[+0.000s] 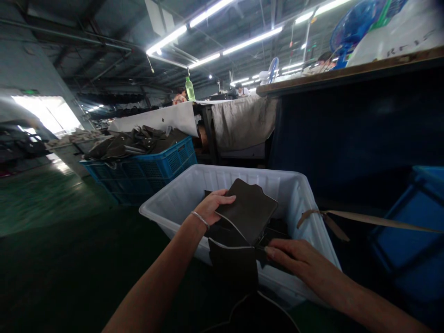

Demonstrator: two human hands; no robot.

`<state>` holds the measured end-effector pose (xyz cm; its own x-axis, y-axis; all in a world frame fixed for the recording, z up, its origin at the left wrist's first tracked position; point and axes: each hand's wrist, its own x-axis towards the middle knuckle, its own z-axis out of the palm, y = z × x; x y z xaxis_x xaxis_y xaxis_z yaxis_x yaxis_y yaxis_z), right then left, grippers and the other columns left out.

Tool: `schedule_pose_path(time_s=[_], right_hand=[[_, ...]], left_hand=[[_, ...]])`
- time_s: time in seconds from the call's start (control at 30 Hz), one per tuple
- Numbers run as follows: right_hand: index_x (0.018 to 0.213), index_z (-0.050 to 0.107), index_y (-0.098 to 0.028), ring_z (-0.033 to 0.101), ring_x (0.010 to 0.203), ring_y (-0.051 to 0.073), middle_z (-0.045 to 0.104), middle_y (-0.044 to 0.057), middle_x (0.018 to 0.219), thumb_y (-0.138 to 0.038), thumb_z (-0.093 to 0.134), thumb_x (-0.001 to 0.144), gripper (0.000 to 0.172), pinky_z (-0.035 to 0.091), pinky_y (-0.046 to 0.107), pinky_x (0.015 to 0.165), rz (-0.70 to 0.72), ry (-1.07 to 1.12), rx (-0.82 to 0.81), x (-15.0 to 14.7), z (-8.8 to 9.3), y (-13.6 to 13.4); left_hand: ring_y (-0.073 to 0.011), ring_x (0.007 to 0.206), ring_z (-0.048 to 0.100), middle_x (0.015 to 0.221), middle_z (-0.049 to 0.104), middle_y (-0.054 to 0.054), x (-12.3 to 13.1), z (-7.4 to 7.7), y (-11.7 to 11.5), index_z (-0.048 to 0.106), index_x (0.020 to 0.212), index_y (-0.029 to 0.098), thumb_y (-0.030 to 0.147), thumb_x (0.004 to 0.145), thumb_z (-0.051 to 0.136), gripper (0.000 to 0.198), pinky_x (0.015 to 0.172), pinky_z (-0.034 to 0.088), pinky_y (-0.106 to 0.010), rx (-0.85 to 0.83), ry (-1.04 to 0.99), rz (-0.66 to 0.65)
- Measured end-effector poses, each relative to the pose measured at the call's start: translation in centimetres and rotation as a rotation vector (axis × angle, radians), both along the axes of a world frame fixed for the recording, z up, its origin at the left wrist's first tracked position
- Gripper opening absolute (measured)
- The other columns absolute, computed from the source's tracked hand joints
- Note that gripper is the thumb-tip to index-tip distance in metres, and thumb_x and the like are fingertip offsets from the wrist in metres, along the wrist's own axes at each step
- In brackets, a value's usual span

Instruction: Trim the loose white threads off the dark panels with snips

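Note:
My left hand (213,206), with a silvery bracelet at the wrist, grips the left edge of a dark, flat panel (251,208) with a pale cut edge and a notched outline. The panel is tilted over a white plastic tub (301,185). My right hand (294,256) is pinched close to the panel's lower corner, on what looks like the edge of dark sheet material; its fingers partly hide it. A second dark panel (236,266) hangs over the tub's near rim, just left of my right fingertips. More dark pieces (277,227) lie inside the tub.
A blue plastic crate (149,169) heaped with dark pieces (138,141) stands behind the tub, to the left. A tan strap (374,219) runs from the tub's right rim towards a blue bin (412,226). Worktables rise behind; one bears a green bottle (189,89).

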<state>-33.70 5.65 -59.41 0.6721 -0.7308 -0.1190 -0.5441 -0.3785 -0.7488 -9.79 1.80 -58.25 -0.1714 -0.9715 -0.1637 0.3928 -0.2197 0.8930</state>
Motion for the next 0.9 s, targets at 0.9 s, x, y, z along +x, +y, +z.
schedule_pose_path(time_s=[0.9], right_hand=[[0.072,0.054,-0.014,0.019,0.045,0.008,0.026,-0.005,0.050,-0.054,0.038,0.089,0.047,0.012,0.025,0.045,-0.078,-0.142,0.375,0.7,-3.7,-2.1]], left_hand=[[-0.0098,0.074,0.049,0.074,0.052,0.003,0.9,-4.1,2.1,0.051,0.077,0.018,0.032,0.083,0.056,0.016,0.066,0.037,-0.019,-0.069,-0.589,0.523]])
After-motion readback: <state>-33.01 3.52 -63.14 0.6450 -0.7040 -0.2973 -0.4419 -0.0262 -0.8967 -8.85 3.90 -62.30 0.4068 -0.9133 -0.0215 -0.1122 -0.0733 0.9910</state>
